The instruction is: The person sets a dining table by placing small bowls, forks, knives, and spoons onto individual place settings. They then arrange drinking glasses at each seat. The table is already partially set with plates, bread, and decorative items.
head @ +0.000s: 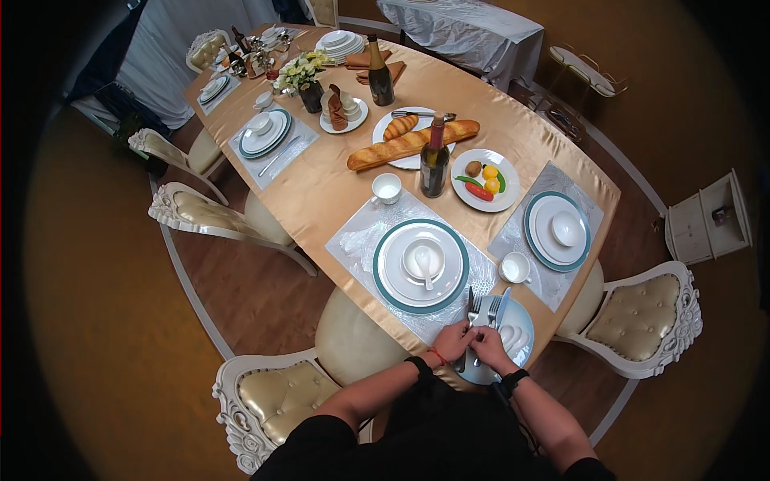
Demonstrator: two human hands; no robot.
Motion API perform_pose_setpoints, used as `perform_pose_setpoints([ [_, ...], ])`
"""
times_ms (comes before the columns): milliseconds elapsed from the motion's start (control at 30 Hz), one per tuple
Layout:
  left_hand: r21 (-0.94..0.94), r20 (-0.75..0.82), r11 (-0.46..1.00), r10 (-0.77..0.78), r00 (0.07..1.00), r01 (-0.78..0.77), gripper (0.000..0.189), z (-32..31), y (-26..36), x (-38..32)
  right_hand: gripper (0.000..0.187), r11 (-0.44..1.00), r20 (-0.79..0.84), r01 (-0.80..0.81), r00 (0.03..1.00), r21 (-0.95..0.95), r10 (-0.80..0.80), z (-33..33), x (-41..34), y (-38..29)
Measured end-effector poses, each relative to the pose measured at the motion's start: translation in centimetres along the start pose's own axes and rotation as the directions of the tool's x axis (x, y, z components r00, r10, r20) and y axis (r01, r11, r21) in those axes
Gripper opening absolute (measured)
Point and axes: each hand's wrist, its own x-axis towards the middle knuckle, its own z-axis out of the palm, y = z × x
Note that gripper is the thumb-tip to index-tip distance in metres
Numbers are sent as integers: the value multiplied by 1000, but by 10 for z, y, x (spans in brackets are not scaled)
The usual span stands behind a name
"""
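Both hands meet over a light blue plate point(521, 315) at the table's near corner, which bears forks point(493, 308), knives point(505, 300) and white spoons point(513, 337). My left hand point(452, 341) is at the left of the cutlery, its fingers bent by a knife and fork; whether it grips them is hidden. My right hand point(490, 346) touches my left hand, its fingers over the handles; its hold cannot be made out. Just beyond, a stack of white plates on a teal-rimmed plate point(380, 264) carries a bowl point(415, 273) with a white spoon point(425, 264) in it.
A white cup point(515, 267) stands close beyond my hands. Farther off are a second place setting point(532, 234), a wine bottle point(434, 165), a plate of play vegetables point(505, 198) and a baguette point(385, 152). Tufted chairs point(271, 403) stand around the table's edge.
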Motion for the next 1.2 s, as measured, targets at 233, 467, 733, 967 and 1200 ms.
perform_pose_setpoints([
  [233,-102,-142,995,-22,990,8,23,-27,38,-9,28,972,-40,87,996,218,-80,-5,-7,-41],
  [467,164,-35,976,150,988,-142,22,-72,50,-2,17,903,287,-288,937,319,198,8,11,-76],
  [733,360,-197,917,253,947,-170,18,-138,47,3,22,950,-57,-289,953,121,297,37,46,-54],
  [967,552,-467,830,390,794,-83,20,-221,-26,39,23,907,-56,-420,905,27,421,54,69,-33],
  [1200,664,-478,733,267,837,145,25,-274,-85,104,15,856,-81,-499,855,132,512,63,73,-37],
])
